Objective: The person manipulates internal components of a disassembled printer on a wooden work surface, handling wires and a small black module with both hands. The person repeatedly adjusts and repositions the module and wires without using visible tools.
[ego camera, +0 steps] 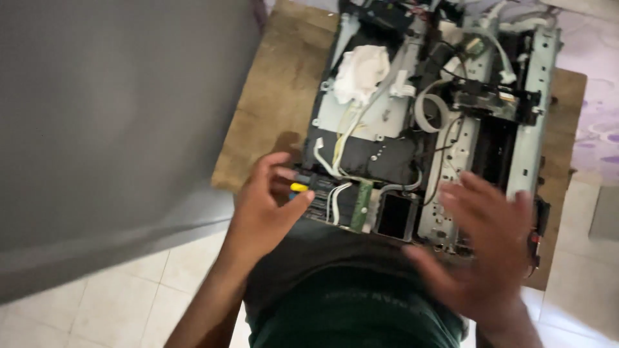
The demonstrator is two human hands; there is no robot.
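An opened printer chassis (535, 122), with metal frame, black parts, white cables and a green circuit board (362, 206), lies on a brown wooden board (277, 84). My left hand (264, 206) is closed around a small tool with a yellow and blue handle (298, 188), held at the chassis's near left corner. My right hand (483, 251), blurred, hovers with fingers spread over the near right part of the chassis and holds nothing. A crumpled white cloth (361, 72) rests on the upper left of the chassis.
A large grey panel (109, 129) fills the left side, close to the wooden board. Pale floor tiles (116, 303) show below. A purple patterned cloth (596, 122) lies at the right edge. My dark green shirt (354, 309) fills the bottom centre.
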